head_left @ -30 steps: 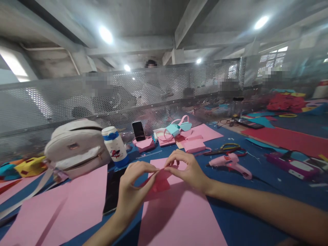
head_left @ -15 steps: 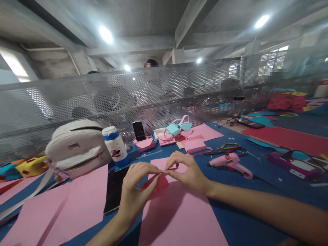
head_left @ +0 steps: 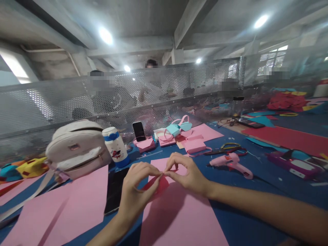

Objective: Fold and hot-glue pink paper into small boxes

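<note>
The fingers of the left hand (head_left: 133, 187) and the right hand (head_left: 189, 173) meet nearly tip to tip, each thumb and index pinched together with hardly any gap, gripping the upper edge of a small red paper piece (head_left: 164, 184). That piece hangs just above a pink paper sheet (head_left: 184, 222), partly hidden behind the left thumb. With the pinches so close, uneven pressure or a pull apart could tear its edge or set a crease askew; the exact fold under the fingertips is too small to judge.

The pink sheet looks loose on the bench (head_left: 266, 168), so a dragging wrist might shift or crumple it. Just left of it lies a dark flat device (head_left: 114, 196), which the left wrist could nudge.

To the right, a pink glue gun (head_left: 229, 162) lies with its nozzle toward the hands and a small red light showing. If it is hot, a careless sideways swing of the right hand risks a burn, and the forearm could snag its cord (head_left: 265, 181). The scissors (head_left: 228, 149) lie just behind it, so reaching blindly there might also meet a blade.
</note>
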Available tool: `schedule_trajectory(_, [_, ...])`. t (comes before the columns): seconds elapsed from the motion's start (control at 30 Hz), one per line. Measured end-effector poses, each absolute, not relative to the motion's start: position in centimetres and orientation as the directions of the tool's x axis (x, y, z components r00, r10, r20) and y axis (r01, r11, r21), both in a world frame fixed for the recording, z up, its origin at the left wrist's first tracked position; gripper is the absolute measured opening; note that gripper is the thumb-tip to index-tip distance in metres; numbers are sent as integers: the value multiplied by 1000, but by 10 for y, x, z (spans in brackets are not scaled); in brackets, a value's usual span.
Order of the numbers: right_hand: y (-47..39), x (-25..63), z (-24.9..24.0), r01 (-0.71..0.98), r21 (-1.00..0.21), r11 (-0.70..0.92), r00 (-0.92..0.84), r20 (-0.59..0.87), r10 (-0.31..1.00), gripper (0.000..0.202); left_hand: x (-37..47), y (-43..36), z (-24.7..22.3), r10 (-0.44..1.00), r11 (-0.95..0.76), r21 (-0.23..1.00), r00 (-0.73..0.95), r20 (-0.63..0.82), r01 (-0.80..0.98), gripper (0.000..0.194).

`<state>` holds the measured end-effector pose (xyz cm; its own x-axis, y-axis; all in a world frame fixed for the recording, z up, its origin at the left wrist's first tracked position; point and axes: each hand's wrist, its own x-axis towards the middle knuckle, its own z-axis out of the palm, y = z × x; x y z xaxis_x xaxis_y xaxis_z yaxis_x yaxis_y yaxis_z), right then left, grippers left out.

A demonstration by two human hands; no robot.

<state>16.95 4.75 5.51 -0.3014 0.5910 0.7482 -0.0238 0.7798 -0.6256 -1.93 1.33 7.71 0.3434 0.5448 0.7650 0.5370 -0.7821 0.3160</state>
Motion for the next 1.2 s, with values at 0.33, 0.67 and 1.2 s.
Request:
schedule_trajectory(0.33, [50,171,58,-18,-608,794,-233,775,588,25,-25,15,80,547,-761,296,326,771,578,8])
schedule_trajectory(0.67, [48,171,55,-1,-582,813,-289,779,557,21,-18,12,78,536,-771,255,378,755,583,8])
schedule_trajectory(1.2, [46,170,58,19,-593,805,-305,763,570,20,-23,14,83,496,-784,208,388,777,585,12])
